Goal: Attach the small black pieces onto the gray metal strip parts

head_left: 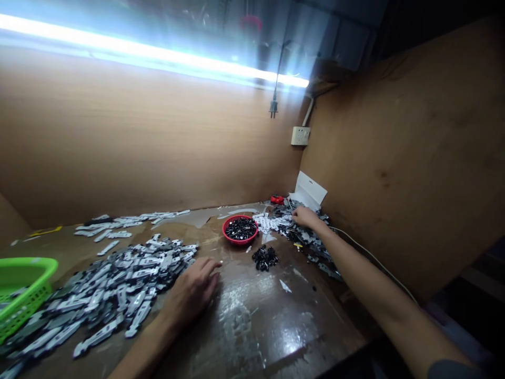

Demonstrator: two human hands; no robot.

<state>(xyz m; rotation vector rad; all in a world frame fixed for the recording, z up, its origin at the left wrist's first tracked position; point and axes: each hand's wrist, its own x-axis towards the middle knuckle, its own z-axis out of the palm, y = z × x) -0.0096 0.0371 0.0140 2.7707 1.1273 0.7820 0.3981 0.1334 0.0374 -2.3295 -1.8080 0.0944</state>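
Presently, from the head view, both bare hands are recorded over a worn, glossy brown bench top (256,326). The left hand (193,292) is rested at lower centre of the frame, its fingers (211,268) slightly spread and curved, with nothing seen pinched. It is placed just beside a broad heap of flat grey-and-white plastic strips (118,287), spread across the lower left. The right hand (305,217) is extended toward the upper right of the bench and is laid on a loose mass of small black-and-white parts (303,234). Its fingers are partly hidden there, so whether they are pressed together or pinching anything cannot be told.

Between the hands, a round red plastic bowl (225,229) is filled with small black pieces (240,228), and a small pile of similar black pieces (265,258) is left on the bench nearer the camera. A bright green plastic basket (39,266) is cut off by the left edge of the frame. A thinner scatter of strips (126,223) lies at upper left, and a white folded card (310,189) leans in the far corner.

For parts this small and loosely heaped, light fingertip contact is judged preferable, since heavy palm pressure would be liable to scatter them.
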